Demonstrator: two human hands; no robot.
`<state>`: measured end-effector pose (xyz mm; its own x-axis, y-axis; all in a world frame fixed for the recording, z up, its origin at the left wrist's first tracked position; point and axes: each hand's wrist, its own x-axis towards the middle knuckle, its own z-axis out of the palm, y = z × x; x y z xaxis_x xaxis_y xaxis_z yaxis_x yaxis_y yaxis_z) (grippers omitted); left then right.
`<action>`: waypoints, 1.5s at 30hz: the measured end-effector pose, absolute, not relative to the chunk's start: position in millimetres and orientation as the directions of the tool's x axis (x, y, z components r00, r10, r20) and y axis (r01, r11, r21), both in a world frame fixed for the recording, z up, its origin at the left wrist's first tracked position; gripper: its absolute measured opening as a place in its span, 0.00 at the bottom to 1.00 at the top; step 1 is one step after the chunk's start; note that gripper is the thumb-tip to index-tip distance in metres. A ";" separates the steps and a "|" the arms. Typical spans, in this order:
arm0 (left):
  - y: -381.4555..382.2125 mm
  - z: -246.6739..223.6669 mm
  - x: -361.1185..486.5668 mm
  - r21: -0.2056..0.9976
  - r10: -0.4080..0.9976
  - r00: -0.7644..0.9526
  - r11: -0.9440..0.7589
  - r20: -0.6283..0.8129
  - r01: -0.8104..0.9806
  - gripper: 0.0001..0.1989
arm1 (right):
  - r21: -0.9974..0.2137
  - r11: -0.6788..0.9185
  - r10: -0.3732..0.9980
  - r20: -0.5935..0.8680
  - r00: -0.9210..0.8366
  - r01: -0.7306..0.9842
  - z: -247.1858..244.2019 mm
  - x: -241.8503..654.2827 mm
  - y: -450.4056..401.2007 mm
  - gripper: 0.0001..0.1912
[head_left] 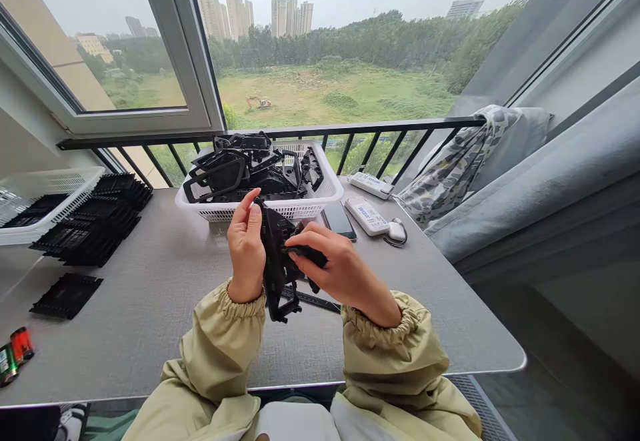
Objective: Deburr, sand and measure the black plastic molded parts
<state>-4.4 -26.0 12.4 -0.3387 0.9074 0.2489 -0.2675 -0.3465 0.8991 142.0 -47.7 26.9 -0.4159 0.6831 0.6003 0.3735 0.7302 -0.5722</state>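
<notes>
My left hand (247, 247) pinches the upper left edge of a black plastic frame part (274, 261), which is held up above the table. My right hand (335, 264) grips a dark handled object (313, 255) between thumb and fingers, its tip against the right side of the part. What kind of tool it is cannot be made out. Below the hands a black strip (320, 302) lies on the table. Just beyond them stands a white basket (215, 211) heaped with black plastic parts (260, 171).
On the grey table (165, 307), stacked black panels (95, 227), a single panel (67, 295), batteries (21, 345) and another white basket (75, 181) lie left. A phone (339, 221) and white devices (367, 216) lie right. A railing (360, 129) runs behind.
</notes>
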 end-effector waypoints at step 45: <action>-28.7 20.7 -4.0 0.856 0.956 -0.174 -0.288 0.234 -0.429 0.16 | -0.792 0.515 0.857 0.483 -0.180 0.326 35.0 154.5 -47.1 0.03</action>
<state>-4.0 -28.7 20.7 -0.1744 0.9564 0.2344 -0.4285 -0.2880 0.8564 154.5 -47.1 35.0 -0.1798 0.8568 0.4833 0.3265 0.5154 -0.7923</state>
